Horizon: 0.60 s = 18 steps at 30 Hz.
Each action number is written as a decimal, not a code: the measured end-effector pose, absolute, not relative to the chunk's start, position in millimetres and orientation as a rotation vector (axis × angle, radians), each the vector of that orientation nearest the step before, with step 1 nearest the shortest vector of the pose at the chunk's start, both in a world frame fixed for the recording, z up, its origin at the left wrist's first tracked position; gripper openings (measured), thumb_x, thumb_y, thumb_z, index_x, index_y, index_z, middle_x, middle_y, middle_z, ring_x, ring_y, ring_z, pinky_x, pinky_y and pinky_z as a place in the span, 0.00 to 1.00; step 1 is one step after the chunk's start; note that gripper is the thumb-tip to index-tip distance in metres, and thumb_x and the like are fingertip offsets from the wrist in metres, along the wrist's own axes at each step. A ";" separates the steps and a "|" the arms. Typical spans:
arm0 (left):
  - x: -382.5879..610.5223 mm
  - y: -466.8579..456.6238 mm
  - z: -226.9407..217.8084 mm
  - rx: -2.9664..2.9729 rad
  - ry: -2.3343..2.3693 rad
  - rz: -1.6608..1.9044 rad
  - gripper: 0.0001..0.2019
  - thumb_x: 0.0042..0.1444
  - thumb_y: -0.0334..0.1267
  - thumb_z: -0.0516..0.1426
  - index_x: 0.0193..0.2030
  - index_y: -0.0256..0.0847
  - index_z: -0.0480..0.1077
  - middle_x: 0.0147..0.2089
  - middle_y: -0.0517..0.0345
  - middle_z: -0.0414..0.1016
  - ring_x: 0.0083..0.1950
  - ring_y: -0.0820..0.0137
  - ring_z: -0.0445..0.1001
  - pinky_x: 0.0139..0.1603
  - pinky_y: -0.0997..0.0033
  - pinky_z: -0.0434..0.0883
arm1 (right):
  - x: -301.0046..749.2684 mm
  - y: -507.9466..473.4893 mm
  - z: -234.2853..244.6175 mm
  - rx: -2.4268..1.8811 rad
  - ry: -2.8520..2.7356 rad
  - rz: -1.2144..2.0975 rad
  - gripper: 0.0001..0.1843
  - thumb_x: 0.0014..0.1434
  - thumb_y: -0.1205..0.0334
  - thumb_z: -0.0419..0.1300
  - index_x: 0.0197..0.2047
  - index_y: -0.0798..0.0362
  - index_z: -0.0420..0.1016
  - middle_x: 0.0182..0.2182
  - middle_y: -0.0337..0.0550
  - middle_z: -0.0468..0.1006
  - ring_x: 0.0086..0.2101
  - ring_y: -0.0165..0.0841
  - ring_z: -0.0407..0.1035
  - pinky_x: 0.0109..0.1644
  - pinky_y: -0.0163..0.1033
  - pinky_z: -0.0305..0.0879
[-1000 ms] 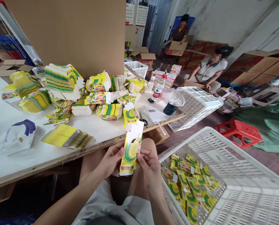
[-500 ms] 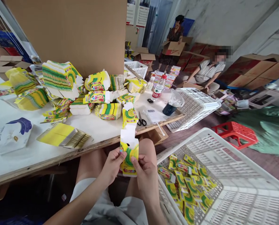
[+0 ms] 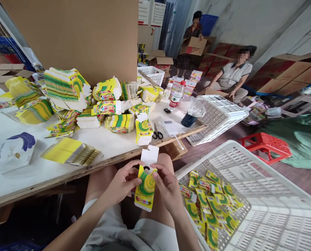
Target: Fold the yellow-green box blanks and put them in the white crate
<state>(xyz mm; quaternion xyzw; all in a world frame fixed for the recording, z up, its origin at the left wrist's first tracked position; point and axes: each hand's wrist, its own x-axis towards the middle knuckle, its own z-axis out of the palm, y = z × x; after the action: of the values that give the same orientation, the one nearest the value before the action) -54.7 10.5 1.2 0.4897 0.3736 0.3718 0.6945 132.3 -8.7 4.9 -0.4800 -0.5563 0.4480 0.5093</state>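
Above my lap I hold one yellow-and-green printed carton, its white top flap standing up and a dark round opening below the flap. My left hand pinches the carton's left edge between thumb and fingers. On the upper right edge, near the flap, my right hand grips it. A small stack of flat cartons lies at the table edge just beyond my hands. To my right stands a white plastic basket with several yellow cartons in it.
Bundles of flat cartons crowd the white table. Scissors, a red-capped bottle and a dark cup are at its right end. A red stool stands beyond the basket. Two people are farther back among boxes.
The carton has turned so its printed front faces me. Both hands have shifted up along its edges, the right one now close to the flap.
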 end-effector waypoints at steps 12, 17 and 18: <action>-57.0 2.7 10.5 0.955 0.755 0.803 0.34 0.55 0.41 0.67 0.63 0.51 0.53 0.44 0.56 0.77 0.37 0.68 0.77 0.37 0.70 0.74 | 133.4 -7.1 19.3 -1.202 -1.392 1.044 0.10 0.65 0.57 0.59 0.39 0.52 0.80 0.34 0.43 0.84 0.35 0.36 0.78 0.39 0.35 0.72; -54.9 0.1 12.0 0.951 0.690 0.780 0.36 0.54 0.41 0.67 0.65 0.46 0.54 0.47 0.49 0.79 0.42 0.63 0.80 0.44 0.65 0.75 | 138.3 -7.0 18.8 -1.196 -1.468 0.990 0.10 0.66 0.59 0.58 0.40 0.51 0.80 0.36 0.44 0.83 0.38 0.37 0.77 0.42 0.37 0.72; -54.8 0.1 11.1 0.962 0.724 0.797 0.32 0.55 0.41 0.66 0.63 0.45 0.56 0.48 0.49 0.79 0.42 0.63 0.80 0.43 0.64 0.76 | 139.3 -7.1 18.2 -1.217 -1.436 0.937 0.09 0.65 0.58 0.58 0.43 0.50 0.79 0.39 0.45 0.83 0.40 0.37 0.77 0.45 0.39 0.72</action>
<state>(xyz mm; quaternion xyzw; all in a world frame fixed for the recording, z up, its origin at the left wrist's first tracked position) -54.8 0.1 11.1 0.4405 0.3315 0.3646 0.7504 139.3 -7.1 18.2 -0.5023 -0.5929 0.3868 0.4965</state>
